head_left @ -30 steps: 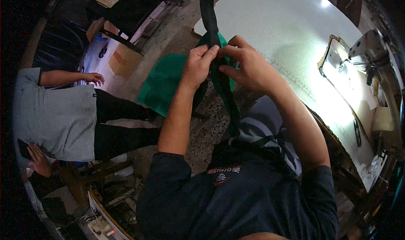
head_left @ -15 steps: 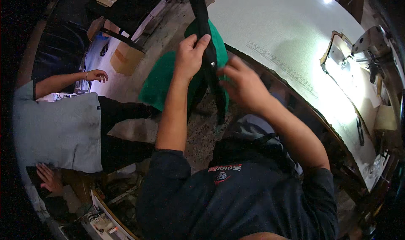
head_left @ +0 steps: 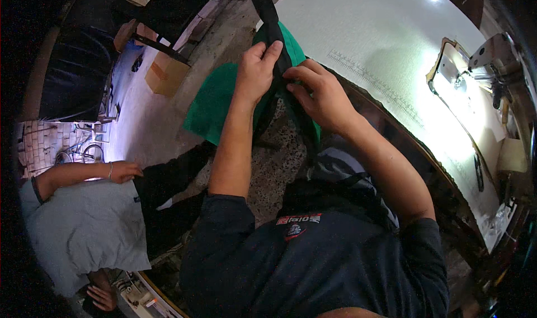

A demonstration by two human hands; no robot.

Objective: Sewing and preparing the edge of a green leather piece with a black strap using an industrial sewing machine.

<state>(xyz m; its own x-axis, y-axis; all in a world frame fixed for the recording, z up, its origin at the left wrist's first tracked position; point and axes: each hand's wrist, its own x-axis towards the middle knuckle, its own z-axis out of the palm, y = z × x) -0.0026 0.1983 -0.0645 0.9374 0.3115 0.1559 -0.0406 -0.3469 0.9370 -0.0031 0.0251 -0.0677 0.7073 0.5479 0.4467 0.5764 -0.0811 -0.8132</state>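
Observation:
A long black fabric strap runs down from the top of the head view over green fabric, which hangs beside and behind my hands. My left hand is closed on the strap, thumb lying over it. Just right of and a little below it, my right hand has curled fingers pinched at the strap's edge; whatever lies between the fingertips is too small to make out.
A white work table fills the right, bearing a lit sewing machine and a dark slim tool. A co-worker in a grey shirt stands at left. A cardboard box and a bicycle lie beyond.
My hands moved slightly up and left, then my right fingers closed in on the strap again, covering a shiny fastener. The co-worker moved down in view, uncovering the bicycle.

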